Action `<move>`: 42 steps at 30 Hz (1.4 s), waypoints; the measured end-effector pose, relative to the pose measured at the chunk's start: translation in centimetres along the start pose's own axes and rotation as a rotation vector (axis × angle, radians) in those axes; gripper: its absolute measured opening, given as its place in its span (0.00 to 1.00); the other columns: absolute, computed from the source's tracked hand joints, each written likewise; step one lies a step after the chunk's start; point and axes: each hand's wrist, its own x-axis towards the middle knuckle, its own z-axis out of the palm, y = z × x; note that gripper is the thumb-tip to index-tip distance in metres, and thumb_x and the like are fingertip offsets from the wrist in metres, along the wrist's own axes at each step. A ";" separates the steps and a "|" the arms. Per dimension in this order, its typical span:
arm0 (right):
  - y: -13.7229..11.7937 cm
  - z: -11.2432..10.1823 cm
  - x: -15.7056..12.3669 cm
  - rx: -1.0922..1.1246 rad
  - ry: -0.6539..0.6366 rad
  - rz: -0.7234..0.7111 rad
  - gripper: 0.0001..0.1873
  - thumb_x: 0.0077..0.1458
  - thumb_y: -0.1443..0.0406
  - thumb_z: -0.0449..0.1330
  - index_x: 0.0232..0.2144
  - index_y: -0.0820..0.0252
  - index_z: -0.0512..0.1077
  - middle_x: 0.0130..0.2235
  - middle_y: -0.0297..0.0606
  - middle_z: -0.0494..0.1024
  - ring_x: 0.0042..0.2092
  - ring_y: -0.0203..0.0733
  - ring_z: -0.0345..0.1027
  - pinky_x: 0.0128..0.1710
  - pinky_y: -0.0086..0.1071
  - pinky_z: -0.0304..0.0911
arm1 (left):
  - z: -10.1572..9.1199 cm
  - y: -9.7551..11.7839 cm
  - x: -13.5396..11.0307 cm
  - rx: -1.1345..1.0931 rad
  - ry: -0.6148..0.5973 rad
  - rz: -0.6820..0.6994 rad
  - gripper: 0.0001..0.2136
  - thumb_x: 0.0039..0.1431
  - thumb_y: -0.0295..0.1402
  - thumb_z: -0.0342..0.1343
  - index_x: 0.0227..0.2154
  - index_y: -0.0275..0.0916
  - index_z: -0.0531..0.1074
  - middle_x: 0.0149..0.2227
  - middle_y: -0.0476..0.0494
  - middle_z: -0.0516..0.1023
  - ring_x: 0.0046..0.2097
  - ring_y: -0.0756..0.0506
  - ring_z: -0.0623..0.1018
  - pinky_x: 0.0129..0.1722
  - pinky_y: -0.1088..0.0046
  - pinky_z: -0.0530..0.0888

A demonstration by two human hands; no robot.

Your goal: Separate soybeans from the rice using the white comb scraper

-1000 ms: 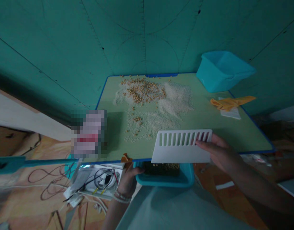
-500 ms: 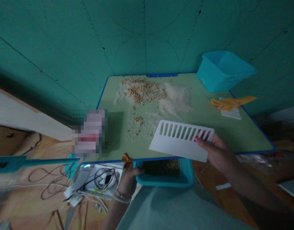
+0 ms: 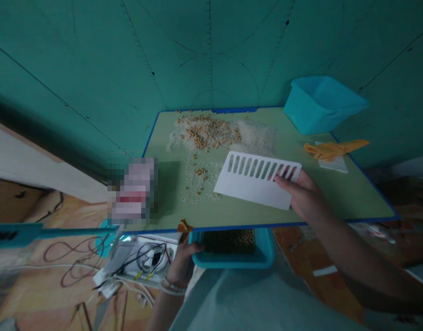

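My right hand (image 3: 306, 193) is closed around the right end of a white slotted scraper (image 3: 253, 188), held over the near half of the table. Beyond it lie a heap of yellow-brown beans (image 3: 201, 131) and pale rice-like grains (image 3: 256, 135), with more scattered toward the front. Below the table's front edge, my left hand (image 3: 184, 259) grips the left rim of a turquoise bin (image 3: 235, 264), thumb over the rim. Dark grains and some beans cover part of the bin's bottom. The fingers under the rim are hidden.
The light green tabletop (image 3: 349, 197) has a blue border and meets a green wall. A second turquoise bin (image 3: 315, 115) stands at the back right, near an orange cloth (image 3: 335, 149). A blurred-out pinkish object (image 3: 134, 191) occupies the left. Cables (image 3: 152, 257) lie below.
My right hand has moved the scraper away from me, farther from the front edge and nearer the grains. My left hand still holds the bin, slightly farther left in view.
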 end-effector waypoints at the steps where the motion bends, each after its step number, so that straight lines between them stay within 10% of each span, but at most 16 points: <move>1: 0.1 0.2 0.1 -0.009 -0.012 0.005 0.14 0.41 0.59 0.67 0.32 0.51 0.69 0.31 0.31 0.78 0.36 0.45 0.72 0.40 0.41 0.65 | 0.0 0.1 -0.2 -0.008 0.008 0.003 0.24 0.35 0.24 0.60 0.41 0.43 0.76 0.42 0.47 0.83 0.46 0.35 0.77 0.47 0.62 0.71; 11: 0.3 -0.4 -1.0 -0.038 -0.124 0.111 0.15 0.39 0.58 0.68 0.32 0.53 0.72 0.29 0.32 0.78 0.33 0.45 0.72 0.37 0.40 0.65 | -0.3 1.2 -0.2 -0.077 0.042 0.005 0.15 0.32 0.27 0.62 0.30 0.43 0.79 0.31 0.49 0.84 0.48 0.35 0.76 0.48 0.61 0.70; 23: 1.3 0.6 -1.2 -0.067 -0.183 0.143 0.15 0.40 0.56 0.66 0.31 0.54 0.72 0.30 0.34 0.79 0.34 0.45 0.72 0.38 0.40 0.64 | -1.1 0.1 0.3 -0.064 -0.002 0.014 0.19 0.36 0.25 0.59 0.37 0.41 0.77 0.36 0.46 0.83 0.47 0.36 0.77 0.47 0.61 0.71; 42: 1.5 0.0 -1.0 0.066 -0.023 0.108 0.15 0.41 0.60 0.67 0.34 0.52 0.70 0.28 0.31 0.78 0.31 0.42 0.72 0.35 0.37 0.65 | -1.5 -0.2 0.8 -0.053 -0.028 0.023 0.19 0.38 0.26 0.59 0.38 0.40 0.78 0.37 0.46 0.83 0.49 0.36 0.76 0.48 0.60 0.70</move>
